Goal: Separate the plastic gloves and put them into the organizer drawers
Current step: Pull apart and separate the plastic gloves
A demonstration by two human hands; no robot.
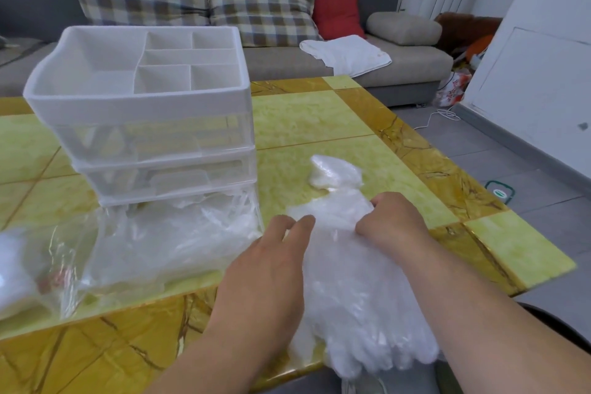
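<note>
A stack of thin clear plastic gloves (355, 291) lies on the table in front of me, reaching over the near edge. My right hand (391, 222) grips the stack's upper end with curled fingers. My left hand (271, 269) rests on the stack's left side, fingers fairly straight. A crumpled wad of plastic (335, 174) lies just beyond the stack. The white organizer (144, 118) stands at the left, with a divided top tray and clear drawers. Its bottom drawer (179, 233) is pulled out and holds loose plastic gloves.
A clear plastic bag (35, 272) lies at the table's left edge. The yellow-green tiled table (313, 118) ends close on the right. A grey sofa (351, 61) with checked cushions and a white towel stands behind it.
</note>
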